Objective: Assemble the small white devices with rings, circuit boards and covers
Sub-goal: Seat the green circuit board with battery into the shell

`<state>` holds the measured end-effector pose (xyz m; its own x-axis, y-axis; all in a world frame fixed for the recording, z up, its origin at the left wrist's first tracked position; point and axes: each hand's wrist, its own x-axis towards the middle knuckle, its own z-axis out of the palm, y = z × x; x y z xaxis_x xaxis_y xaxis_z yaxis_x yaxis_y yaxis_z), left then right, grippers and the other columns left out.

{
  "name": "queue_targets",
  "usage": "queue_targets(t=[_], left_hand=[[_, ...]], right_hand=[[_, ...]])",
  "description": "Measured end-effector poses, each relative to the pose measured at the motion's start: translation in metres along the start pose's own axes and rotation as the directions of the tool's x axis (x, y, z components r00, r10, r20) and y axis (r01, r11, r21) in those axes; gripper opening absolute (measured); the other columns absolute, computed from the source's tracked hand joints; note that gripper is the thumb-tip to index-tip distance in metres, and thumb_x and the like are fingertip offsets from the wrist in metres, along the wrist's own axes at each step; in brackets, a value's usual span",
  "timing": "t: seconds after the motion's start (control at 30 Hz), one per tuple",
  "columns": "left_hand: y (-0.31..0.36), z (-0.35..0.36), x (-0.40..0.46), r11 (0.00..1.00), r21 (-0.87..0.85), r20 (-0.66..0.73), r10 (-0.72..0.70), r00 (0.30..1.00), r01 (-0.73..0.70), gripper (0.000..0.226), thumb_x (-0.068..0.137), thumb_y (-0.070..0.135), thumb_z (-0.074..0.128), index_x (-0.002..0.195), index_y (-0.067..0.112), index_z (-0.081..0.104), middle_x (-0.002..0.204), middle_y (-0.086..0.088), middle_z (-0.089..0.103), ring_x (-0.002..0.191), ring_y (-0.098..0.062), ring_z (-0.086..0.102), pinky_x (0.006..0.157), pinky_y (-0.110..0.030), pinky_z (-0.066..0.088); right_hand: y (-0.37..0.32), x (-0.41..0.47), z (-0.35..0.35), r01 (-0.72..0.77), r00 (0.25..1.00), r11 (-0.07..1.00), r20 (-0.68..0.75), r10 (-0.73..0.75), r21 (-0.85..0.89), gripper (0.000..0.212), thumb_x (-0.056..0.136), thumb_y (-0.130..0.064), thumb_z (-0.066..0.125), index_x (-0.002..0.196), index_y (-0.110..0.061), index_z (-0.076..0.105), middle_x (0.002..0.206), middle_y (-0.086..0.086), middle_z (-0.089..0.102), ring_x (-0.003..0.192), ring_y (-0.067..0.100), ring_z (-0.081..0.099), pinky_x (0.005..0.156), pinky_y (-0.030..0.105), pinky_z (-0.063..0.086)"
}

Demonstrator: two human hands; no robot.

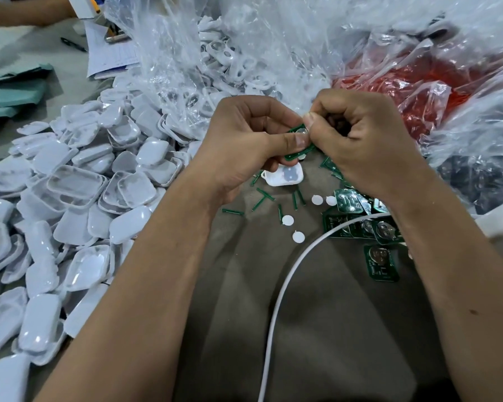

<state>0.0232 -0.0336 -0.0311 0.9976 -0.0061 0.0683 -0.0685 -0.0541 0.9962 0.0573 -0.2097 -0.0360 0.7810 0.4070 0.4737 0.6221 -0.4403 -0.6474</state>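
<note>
My left hand (244, 140) and my right hand (357, 140) meet above the table, and both pinch one small green circuit board (298, 142) between thumbs and fingertips. Just below them a white device shell (286, 175) lies on the brown table with its hollow side up. More green circuit boards (360, 221) lie under my right wrist. Small white round discs (298, 236) and thin green snapped-off strips (263, 195) are scattered between my forearms.
A big heap of white covers (79, 198) fills the left side. Clear plastic bags (244, 47) hold white ringed parts at the back; a red bag (404, 91) sits at the right. A white cable (285, 285) runs between my arms. Another person's arm (21, 10) is at top left.
</note>
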Motion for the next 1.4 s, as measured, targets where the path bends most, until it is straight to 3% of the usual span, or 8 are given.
queue_targets(t=[0.2,0.33,0.5,0.63,0.83,1.03,1.23,1.4], left_hand=[[0.0,0.003,-0.001,1.0,0.013,-0.012,0.027,1.0,-0.027,0.015,0.078,-0.005,0.082,0.083,0.005,0.072,0.063,-0.004,0.069,0.053,-0.018,0.066,0.045,-0.021,0.041],[-0.001,0.006,-0.001,0.977,-0.178,-0.01,0.114,0.993,-0.114,0.014,0.081,-0.008,0.077,0.088,0.001,0.07,0.067,-0.002,0.069,0.051,-0.011,0.063,0.047,-0.018,0.043],[-0.006,0.006,0.002,0.96,-0.262,0.042,0.118,0.992,-0.103,0.012,0.082,-0.008,0.074,0.091,-0.001,0.068,0.072,-0.005,0.071,0.057,-0.013,0.063,0.049,-0.019,0.041],[-0.008,0.003,0.003,0.936,-0.338,0.082,0.132,0.988,-0.097,0.011,0.083,-0.004,0.073,0.091,0.001,0.068,0.074,-0.006,0.073,0.059,-0.015,0.063,0.05,-0.019,0.042],[-0.011,0.0,0.003,0.937,-0.342,0.088,0.104,0.991,-0.068,0.01,0.083,-0.003,0.071,0.092,0.0,0.067,0.075,-0.007,0.073,0.06,-0.015,0.065,0.053,-0.02,0.045],[-0.012,-0.004,0.003,0.941,-0.332,0.093,0.096,0.991,-0.06,0.009,0.088,-0.004,0.069,0.09,0.004,0.068,0.076,-0.007,0.073,0.06,-0.016,0.062,0.055,-0.02,0.046],[-0.012,0.002,0.005,0.983,-0.141,-0.038,0.117,0.992,-0.121,0.011,0.085,-0.01,0.074,0.091,-0.002,0.069,0.07,-0.001,0.07,0.06,-0.012,0.065,0.053,-0.02,0.05],[-0.012,0.003,0.005,0.983,0.131,-0.059,0.141,0.988,-0.132,0.012,0.082,-0.004,0.08,0.089,0.003,0.074,0.077,-0.013,0.062,0.068,-0.027,0.059,0.067,-0.038,0.051]], right_hand=[[-0.001,-0.001,-0.003,0.034,0.999,0.999,-0.012,-0.034,0.005,0.03,0.101,-0.01,0.06,0.075,0.004,0.058,0.061,0.018,0.044,0.057,0.016,0.035,0.054,0.031,0.029],[-0.004,0.001,-0.007,0.032,0.998,0.992,-0.049,-0.026,0.126,0.035,0.105,-0.012,0.056,0.077,0.009,0.054,0.061,0.018,0.04,0.055,0.01,0.034,0.054,0.023,0.029],[-0.002,0.001,-0.011,-0.044,0.994,0.982,0.11,0.024,0.185,0.046,0.112,-0.019,0.046,0.079,0.012,0.05,0.06,0.016,0.045,0.047,0.007,0.037,0.049,0.02,0.031],[-0.004,0.002,-0.007,-0.052,0.994,0.959,0.107,0.023,0.279,0.044,0.113,-0.018,0.043,0.08,0.011,0.047,0.061,0.017,0.038,0.047,0.012,0.031,0.046,0.027,0.028],[-0.003,0.002,-0.002,-0.099,0.988,0.919,0.151,0.044,0.382,0.041,0.113,-0.015,0.041,0.081,0.01,0.046,0.061,0.021,0.034,0.043,0.017,0.026,0.04,0.025,0.023],[-0.001,0.0,0.002,-0.14,0.984,0.884,0.162,0.074,0.446,0.039,0.113,-0.018,0.042,0.082,0.003,0.051,0.059,0.006,0.038,0.045,0.016,0.024,0.043,0.027,0.022],[0.003,0.001,0.006,0.021,0.999,0.998,-0.048,-0.024,-0.057,0.043,0.107,-0.019,0.053,0.07,0.002,0.051,0.055,0.013,0.042,0.052,0.011,0.032,0.052,0.025,0.024],[0.008,0.0,0.006,-0.044,0.999,0.994,0.007,0.045,-0.103,0.044,0.104,-0.018,0.056,0.062,-0.009,0.048,0.05,-0.001,0.037,0.048,0.012,0.031,0.05,0.025,0.021]])
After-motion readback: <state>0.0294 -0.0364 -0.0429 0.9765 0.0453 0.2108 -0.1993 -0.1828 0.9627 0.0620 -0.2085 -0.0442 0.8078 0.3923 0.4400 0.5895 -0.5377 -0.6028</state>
